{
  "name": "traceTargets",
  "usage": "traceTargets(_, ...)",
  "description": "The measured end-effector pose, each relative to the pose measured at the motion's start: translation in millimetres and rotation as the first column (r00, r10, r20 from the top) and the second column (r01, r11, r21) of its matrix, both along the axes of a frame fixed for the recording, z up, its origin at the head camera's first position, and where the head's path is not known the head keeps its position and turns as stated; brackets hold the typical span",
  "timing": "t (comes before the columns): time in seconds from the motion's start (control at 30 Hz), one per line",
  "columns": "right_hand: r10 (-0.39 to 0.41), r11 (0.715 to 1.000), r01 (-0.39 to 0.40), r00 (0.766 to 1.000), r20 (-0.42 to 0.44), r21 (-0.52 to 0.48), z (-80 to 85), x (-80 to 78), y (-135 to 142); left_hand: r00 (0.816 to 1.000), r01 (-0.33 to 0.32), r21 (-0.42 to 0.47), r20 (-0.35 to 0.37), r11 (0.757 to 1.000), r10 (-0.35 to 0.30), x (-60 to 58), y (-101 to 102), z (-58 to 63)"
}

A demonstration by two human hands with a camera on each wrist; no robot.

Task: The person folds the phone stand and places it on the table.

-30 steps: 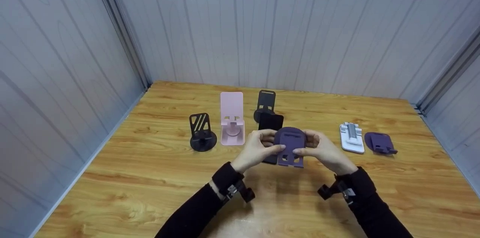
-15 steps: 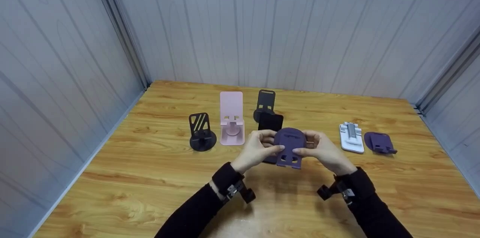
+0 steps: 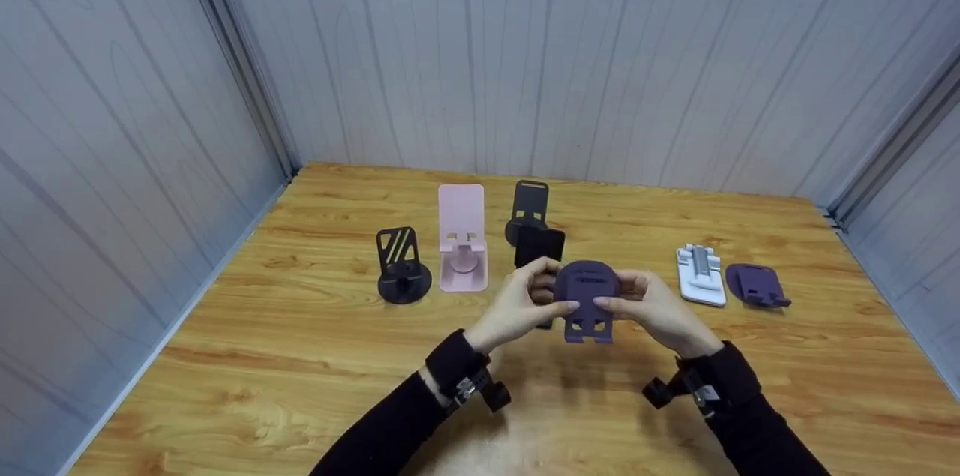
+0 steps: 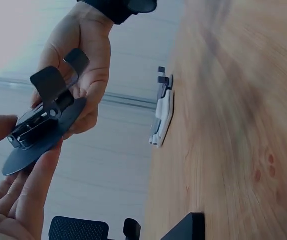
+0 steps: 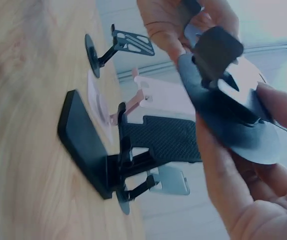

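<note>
A dark purple phone stand (image 3: 589, 287) is held up over the table between my two hands. My left hand (image 3: 523, 306) pinches its left side, thumb on the near face and fingers behind. On the opposite edge, my right hand (image 3: 658, 313) grips it the same way, the two thumbs side by side. The stand is nearly folded, its plate close against the round base (image 4: 39, 150). Its two lip tabs (image 5: 218, 49) stick out at the end, pointing down toward me in the head view. Partly behind my left hand stands a black phone stand (image 3: 539, 246).
Left of my hands stand a pink phone stand (image 3: 462, 214) and a black slotted one (image 3: 403, 266). A dark grey stand (image 3: 531, 200) is farther back. To the right lie a folded white stand (image 3: 702, 275) and a folded purple one (image 3: 757, 285). Panel walls (image 3: 480, 56) enclose the wooden table.
Both hands have shifted slightly right and toward me with the purple phone stand. Its plate now sits straighter in view, with more of the round base showing behind it.
</note>
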State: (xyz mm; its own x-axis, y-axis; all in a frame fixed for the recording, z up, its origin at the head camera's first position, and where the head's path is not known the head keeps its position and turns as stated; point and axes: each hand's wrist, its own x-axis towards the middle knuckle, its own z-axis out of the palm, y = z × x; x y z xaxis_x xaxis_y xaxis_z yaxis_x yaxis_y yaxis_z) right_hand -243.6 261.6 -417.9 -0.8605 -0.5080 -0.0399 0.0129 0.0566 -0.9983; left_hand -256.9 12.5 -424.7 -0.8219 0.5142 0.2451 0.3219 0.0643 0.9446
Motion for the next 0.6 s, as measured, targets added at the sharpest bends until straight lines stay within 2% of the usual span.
traceTargets(0.13,-0.007,1.0,0.007,1.0,-0.001,0.022,0.4,4.4,17.5,0.989,-0.017,-0.086,-0.148,0.996,0.004,1.9,-2.6,1.5)
traceTargets(0.23,-0.028,0.999,0.028,1.0,0.002,0.044,-1.8,9.7,39.0,0.966,-0.044,-0.158,-0.258,0.986,0.002,4.1,-7.2,2.5)
traceTargets(0.33,-0.06,0.998,0.06,0.998,0.013,0.025,-6.4,15.2,65.0,0.929,-0.117,-0.256,-0.37,0.959,0.015,7.5,-12.9,-0.2)
traceTargets(0.47,-0.126,0.99,0.129,0.989,0.074,-0.05,-13.1,20.1,101.4,0.867,-0.242,-0.375,-0.498,0.895,0.026,12.6,-21.0,-7.4)
traceTargets(0.6,-0.23,0.971,0.238,0.957,0.176,-0.026,-20.0,22.2,133.7,0.81,-0.332,-0.432,-0.586,0.839,0.019,13.7,-30.3,-13.5)
